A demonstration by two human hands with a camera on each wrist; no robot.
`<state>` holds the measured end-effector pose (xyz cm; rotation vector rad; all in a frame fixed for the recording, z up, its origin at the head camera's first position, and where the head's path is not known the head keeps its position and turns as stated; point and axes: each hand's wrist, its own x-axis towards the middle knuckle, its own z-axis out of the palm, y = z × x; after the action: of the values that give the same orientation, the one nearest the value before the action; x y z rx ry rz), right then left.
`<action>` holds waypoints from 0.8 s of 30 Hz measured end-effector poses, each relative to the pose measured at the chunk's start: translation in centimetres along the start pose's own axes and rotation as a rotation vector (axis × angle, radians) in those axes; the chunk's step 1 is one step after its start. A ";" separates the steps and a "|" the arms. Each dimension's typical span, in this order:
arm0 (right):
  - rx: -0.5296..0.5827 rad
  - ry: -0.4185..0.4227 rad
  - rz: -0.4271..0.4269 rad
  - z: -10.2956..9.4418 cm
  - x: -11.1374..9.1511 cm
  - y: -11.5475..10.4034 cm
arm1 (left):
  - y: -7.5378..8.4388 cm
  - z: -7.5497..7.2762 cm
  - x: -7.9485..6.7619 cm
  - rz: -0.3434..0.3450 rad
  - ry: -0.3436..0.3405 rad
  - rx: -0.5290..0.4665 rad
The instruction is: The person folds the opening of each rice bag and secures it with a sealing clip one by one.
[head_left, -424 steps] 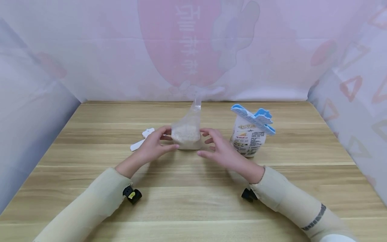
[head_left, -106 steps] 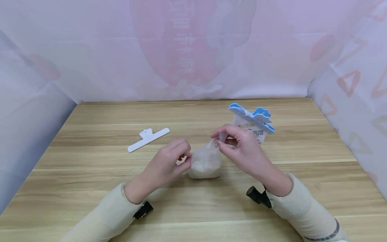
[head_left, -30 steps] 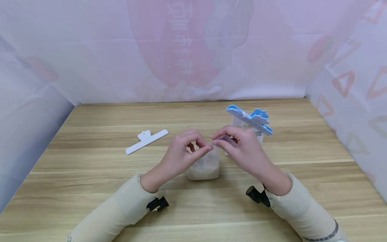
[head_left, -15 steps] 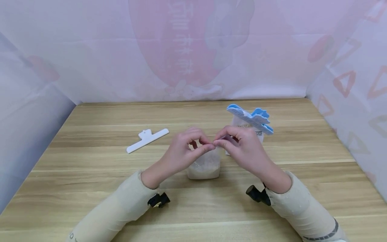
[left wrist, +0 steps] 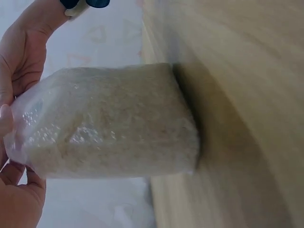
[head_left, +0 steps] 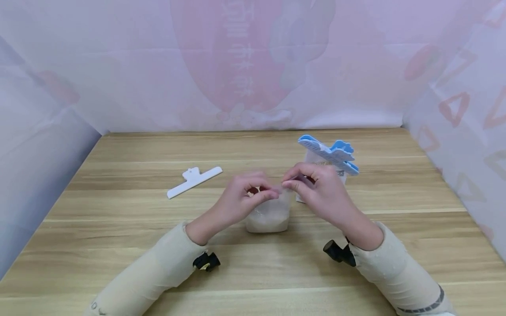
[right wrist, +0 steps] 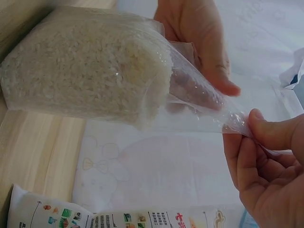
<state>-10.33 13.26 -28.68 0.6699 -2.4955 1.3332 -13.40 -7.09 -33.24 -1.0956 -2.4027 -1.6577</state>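
Note:
A clear plastic bag of rice (head_left: 268,216) stands on the wooden table (head_left: 118,245) in front of me. My left hand (head_left: 272,192) pinches the bag's loose top film from the left, fingers curled. From the right, my right hand (head_left: 287,183) pinches the same film. In the right wrist view the rice bag (right wrist: 85,66) lies across the frame. Its film stretches to my right hand's fingertips (right wrist: 259,126), with the left hand's fingers (right wrist: 204,42) behind it. The left wrist view is filled by the rice bag (left wrist: 109,123).
A white clip (head_left: 193,181) lies flat on the table to the left of my hands. Behind my right hand stands a printed bag (head_left: 341,174) closed by a blue clip (head_left: 330,153). Pale curtains wall in the table at the back and both sides.
Since 14 seconds ago the rice bag has come nearer to me and to the right. Over the last second both hands stay pinched on its top, barely moving.

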 end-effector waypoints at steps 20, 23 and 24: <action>0.111 -0.184 -0.002 -1.9 0.0 0.0 | -0.7 -0.1 -0.4 0.078 0.072 -0.026; 0.125 -0.245 0.028 -2.5 0.1 -0.3 | -0.7 -0.1 -0.4 0.094 0.066 -0.018; 0.117 -0.261 0.034 -2.7 0.3 -0.4 | -0.7 -0.1 -0.3 0.102 0.065 -0.015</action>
<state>-10.36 15.20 -26.78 0.8831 -2.6543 1.5004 -13.59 -7.52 -33.90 -1.1283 -2.2585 -1.6556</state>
